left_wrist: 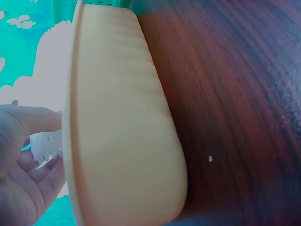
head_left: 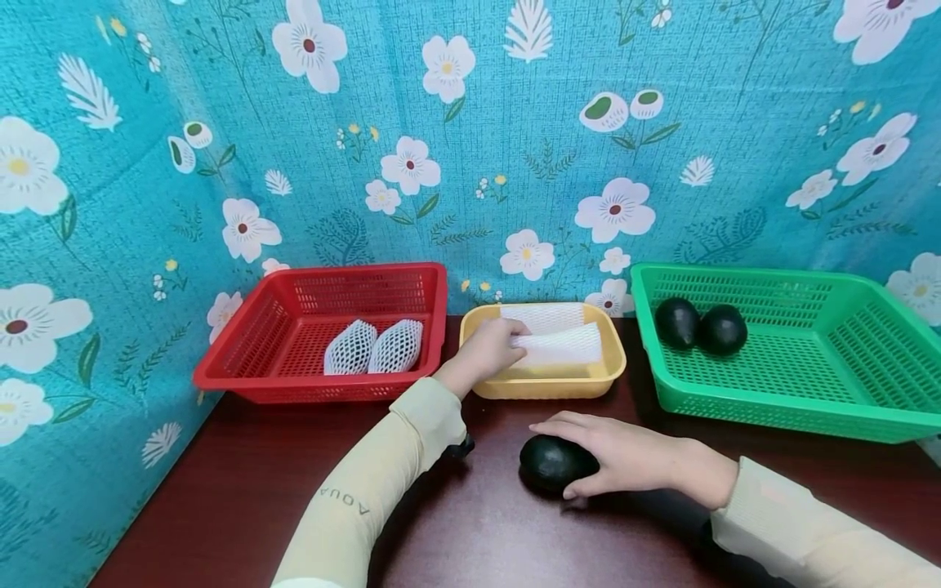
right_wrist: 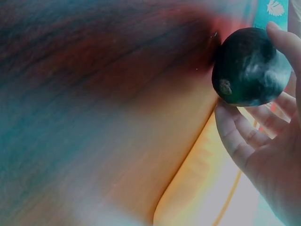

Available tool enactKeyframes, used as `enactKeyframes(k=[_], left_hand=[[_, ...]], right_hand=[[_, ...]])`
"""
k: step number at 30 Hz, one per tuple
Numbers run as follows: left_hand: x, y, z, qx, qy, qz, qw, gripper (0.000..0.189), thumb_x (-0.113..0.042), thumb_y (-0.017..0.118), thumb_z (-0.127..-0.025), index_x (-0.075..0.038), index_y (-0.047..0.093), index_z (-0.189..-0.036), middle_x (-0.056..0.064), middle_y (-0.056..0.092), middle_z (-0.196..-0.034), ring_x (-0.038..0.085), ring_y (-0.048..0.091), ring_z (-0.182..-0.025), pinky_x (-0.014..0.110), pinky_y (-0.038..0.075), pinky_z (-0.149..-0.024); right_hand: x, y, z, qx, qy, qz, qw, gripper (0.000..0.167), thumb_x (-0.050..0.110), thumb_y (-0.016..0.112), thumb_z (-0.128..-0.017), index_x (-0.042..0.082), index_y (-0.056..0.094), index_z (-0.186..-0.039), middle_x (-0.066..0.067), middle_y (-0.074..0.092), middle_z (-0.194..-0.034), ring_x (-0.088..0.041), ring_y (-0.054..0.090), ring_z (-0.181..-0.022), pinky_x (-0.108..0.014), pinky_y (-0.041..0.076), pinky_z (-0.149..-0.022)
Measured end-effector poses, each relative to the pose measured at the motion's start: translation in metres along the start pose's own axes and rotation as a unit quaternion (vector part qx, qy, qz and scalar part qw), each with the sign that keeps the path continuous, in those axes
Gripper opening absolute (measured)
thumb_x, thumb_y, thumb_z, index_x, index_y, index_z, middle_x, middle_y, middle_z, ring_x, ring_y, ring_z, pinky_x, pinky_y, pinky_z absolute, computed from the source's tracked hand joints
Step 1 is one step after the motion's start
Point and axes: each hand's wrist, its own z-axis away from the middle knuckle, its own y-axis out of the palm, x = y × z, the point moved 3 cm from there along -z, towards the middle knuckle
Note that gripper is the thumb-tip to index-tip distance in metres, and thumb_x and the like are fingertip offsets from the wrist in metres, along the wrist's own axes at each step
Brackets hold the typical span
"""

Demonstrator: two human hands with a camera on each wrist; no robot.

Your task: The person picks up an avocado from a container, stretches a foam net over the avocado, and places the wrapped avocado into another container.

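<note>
My left hand [head_left: 491, 351] reaches over the near left rim of a yellow plastic basket [head_left: 544, 390] and pinches the end of a white foam net sleeve [head_left: 562, 345]. In the left wrist view, a bit of the net [left_wrist: 47, 145] shows between thumb and fingers, while the basket wall hides the rest. On the table in front of the basket, my right hand [head_left: 625, 453] grips a dark, glossy avocado [head_left: 553, 464]. The right wrist view has the thumb on one side of the avocado [right_wrist: 249, 68] and the fingers on the other.
At the left stands a red basket [head_left: 309, 384] with two net-wrapped fruits [head_left: 373, 347]. A green basket [head_left: 794, 412] at the right holds two dark avocados [head_left: 700, 327]. Behind the baskets hangs a blue flowered cloth [head_left: 470, 163]. The table [head_left: 507, 539] is dark reddish wood.
</note>
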Motion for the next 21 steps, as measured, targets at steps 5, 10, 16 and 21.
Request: enactKeyframes(k=[5,10,16,21], left_hand=[[-0.006,-0.004,0.004,-0.004,0.009,-0.008,0.9999,0.026,-0.012,0.071,-0.098,-0.004,0.074,-0.122,0.008,0.073,-0.120,0.019,0.066,-0.107,0.030,0.055,-0.091],[-0.007,-0.012,0.009,-0.005,0.009,0.001,0.9999,0.028,-0.012,0.071,-0.097,-0.003,0.072,-0.124,0.010,0.072,-0.122,0.022,0.065,-0.110,0.033,0.054,-0.094],[-0.008,-0.022,0.017,-0.021,0.027,-0.017,0.9993,0.028,-0.013,0.073,-0.096,-0.004,0.074,-0.122,0.010,0.072,-0.121,0.023,0.065,-0.114,0.035,0.054,-0.097],[-0.009,-0.029,0.024,-0.030,0.042,-0.007,0.9986,0.028,-0.013,0.075,-0.094,-0.005,0.074,-0.120,0.008,0.073,-0.117,0.022,0.064,-0.111,0.032,0.055,-0.092]], right_hand=[[0.000,-0.004,0.001,0.003,0.005,-0.011,0.9999,0.073,0.050,0.072,-0.094,0.012,0.047,-0.151,0.001,0.053,-0.141,-0.015,0.054,-0.126,-0.040,0.049,-0.103],[0.000,-0.013,0.002,-0.013,-0.002,-0.006,0.9999,0.073,0.051,0.069,-0.095,0.011,0.047,-0.152,-0.003,0.055,-0.141,-0.017,0.056,-0.124,-0.040,0.050,-0.102],[0.000,-0.028,0.003,-0.042,0.003,0.004,0.9991,0.070,0.047,0.072,-0.095,0.011,0.048,-0.150,-0.005,0.055,-0.142,-0.020,0.058,-0.123,-0.040,0.052,-0.099],[0.002,-0.042,0.006,-0.065,0.023,0.009,0.9976,0.068,0.045,0.072,-0.095,0.009,0.051,-0.149,-0.006,0.057,-0.141,-0.021,0.059,-0.120,-0.040,0.054,-0.095]])
